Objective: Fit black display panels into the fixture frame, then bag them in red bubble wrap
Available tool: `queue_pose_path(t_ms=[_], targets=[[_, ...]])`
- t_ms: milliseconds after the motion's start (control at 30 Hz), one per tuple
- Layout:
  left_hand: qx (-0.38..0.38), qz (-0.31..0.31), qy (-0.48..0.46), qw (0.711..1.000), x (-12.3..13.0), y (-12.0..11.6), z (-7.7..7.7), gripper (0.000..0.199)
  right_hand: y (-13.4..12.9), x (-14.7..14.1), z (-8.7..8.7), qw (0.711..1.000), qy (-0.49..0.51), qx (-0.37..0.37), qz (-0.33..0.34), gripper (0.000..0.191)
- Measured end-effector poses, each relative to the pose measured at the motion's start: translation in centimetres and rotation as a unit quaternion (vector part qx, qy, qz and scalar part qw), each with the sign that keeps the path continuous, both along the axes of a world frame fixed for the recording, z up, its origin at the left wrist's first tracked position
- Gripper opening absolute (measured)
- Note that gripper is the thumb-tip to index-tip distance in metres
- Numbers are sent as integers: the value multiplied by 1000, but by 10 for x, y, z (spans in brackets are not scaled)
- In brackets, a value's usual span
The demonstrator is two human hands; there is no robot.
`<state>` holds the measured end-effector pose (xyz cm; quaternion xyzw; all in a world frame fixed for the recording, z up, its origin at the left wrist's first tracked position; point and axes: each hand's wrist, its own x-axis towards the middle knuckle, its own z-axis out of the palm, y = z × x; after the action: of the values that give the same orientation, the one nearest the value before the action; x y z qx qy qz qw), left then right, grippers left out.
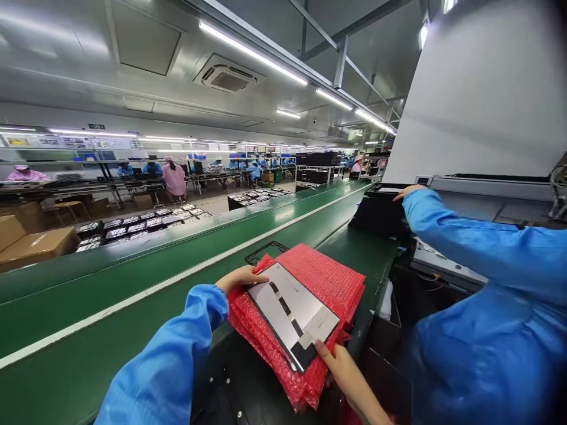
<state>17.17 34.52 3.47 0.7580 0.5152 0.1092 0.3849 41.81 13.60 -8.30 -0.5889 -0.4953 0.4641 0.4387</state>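
Note:
A flat display panel (297, 295) lies tilted over a stack of red bubble-wrap bags (330, 268), its pale back facing up. A dark ribbon-like strip runs down the panel's back to a black patch at the near corner. My left hand (241, 277) grips the panel's far left corner, thumb on top and the other fingers mostly hidden. At the near right corner my right hand (340, 365) pinches the panel, its thumb over the edge and fingers underneath by the red wrap.
Beyond the stack, a thin black frame (266, 252) lies by the green conveyor (212, 248). At right, a co-worker's blue sleeve (456, 218) reaches to black trays (376, 209). Cardboard boxes (39, 242) and trays of parts (137, 224) stand across the belt.

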Motion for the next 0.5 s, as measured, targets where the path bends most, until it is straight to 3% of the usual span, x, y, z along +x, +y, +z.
queue_pose_path(t_ms=[133,267,400,467,500], targets=[[135,47,42,989,8,-8,-9,61,-3,8,-2,995,-97,-29,0,64],[236,87,61,966,-31,-41,-3,66,-19,27,28,963,-270,20,-2,58],[245,76,69,964,-91,-111,4,65,-9,37,68,877,-449,161,-58,47],[253,91,69,961,-121,-157,0,60,9,34,80,822,-542,164,-59,46],[249,112,65,960,-135,-181,-5,57,20,32,83,811,-566,140,-47,47]])
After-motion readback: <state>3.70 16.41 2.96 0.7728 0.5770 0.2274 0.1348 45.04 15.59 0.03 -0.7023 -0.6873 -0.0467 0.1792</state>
